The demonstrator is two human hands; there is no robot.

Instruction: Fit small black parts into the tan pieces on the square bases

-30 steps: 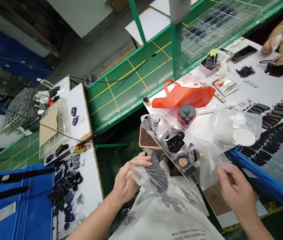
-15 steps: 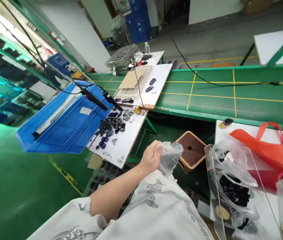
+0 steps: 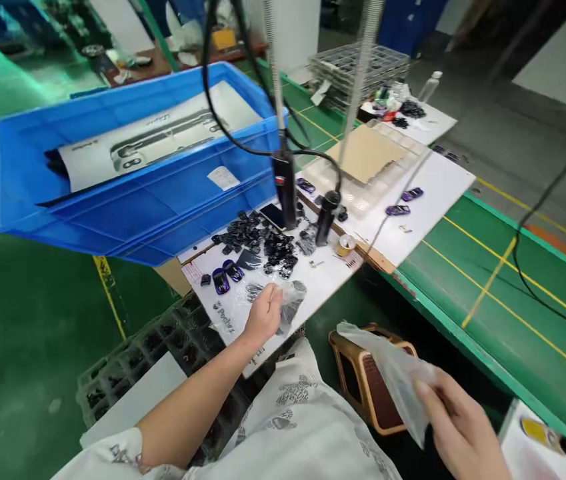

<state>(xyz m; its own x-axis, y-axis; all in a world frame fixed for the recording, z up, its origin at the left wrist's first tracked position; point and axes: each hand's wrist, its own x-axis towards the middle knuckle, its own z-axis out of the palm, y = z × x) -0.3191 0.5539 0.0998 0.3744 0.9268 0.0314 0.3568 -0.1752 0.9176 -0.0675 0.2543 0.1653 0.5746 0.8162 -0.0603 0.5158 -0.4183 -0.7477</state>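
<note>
Pinching a translucent plastic bag (image 3: 395, 377) in my right hand (image 3: 463, 427), I keep its upper edge closed between thumb and fingers, while the rest of the bag hangs loose and slants down past my grip. Just below and left of that hand sits a woven brown stool (image 3: 363, 393) with a tan rim. The bag hangs over it, though I cannot tell whether they touch.

My left hand (image 3: 264, 313) is closed too, curled around a bunched clear plastic bag (image 3: 291, 305) that sticks out to the right of my grip, over a white work board (image 3: 330, 283). I cannot tell whether the hand rests on the board. Directly ahead of that grip lies a loose heap of small black plastic parts (image 3: 263, 243). Ahead and to the left, near my knuckles, two purple toy car bodies (image 3: 221, 281) lie side by side on the board.

Beyond the heap, two black corded tools (image 3: 285, 180) hang above the board, with a small roll of tape (image 3: 346, 244) to their right. Farther ahead and left of my left hand, a blue plastic crate (image 3: 13, 167) holds a printed white sheet (image 3: 157, 133). Ahead and right of that hand, a clear plastic tray (image 3: 357, 193) sits on another white board (image 3: 437, 193), near two more purple car bodies (image 3: 411, 194). A green workbench (image 3: 493, 313) runs between my two hands and beyond.
</note>
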